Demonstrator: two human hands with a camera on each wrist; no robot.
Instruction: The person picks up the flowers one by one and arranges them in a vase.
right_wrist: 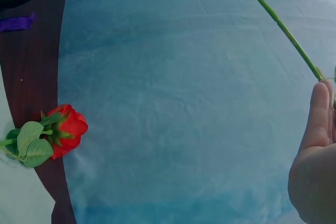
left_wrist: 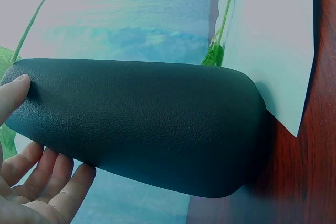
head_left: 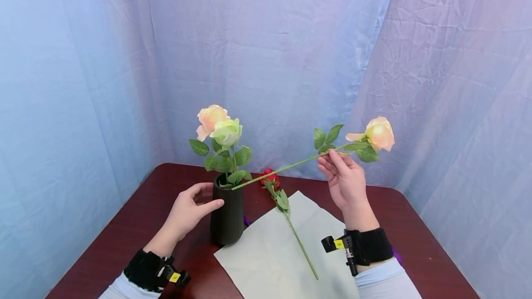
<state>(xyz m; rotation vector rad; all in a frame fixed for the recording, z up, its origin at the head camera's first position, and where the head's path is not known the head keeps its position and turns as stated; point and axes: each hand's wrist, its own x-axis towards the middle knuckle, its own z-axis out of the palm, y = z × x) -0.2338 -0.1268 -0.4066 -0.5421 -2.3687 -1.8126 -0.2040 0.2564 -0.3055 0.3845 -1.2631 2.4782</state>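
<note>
A dark matte vase (head_left: 227,220) stands upright on the table and holds a peach rose (head_left: 211,118) and a pale green rose (head_left: 226,133). My left hand (head_left: 187,209) grips the vase near its rim; in the left wrist view the thumb lies on one side of the vase (left_wrist: 142,119) and the fingertips (left_wrist: 84,172) on the other. Off to the right, my right hand (head_left: 347,183) pinches the stem of another peach rose (head_left: 380,134) just below its bloom. That stem slants down leftward, its cut end at the vase rim in the head view.
A red rose (head_left: 271,178) lies with its stem across a pale sheet of paper (head_left: 270,257) on the dark red table (head_left: 191,262). Bits of purple ribbon-like material (right_wrist: 17,23) show on the table. Blue cloth (head_left: 266,59) hangs behind and at both sides.
</note>
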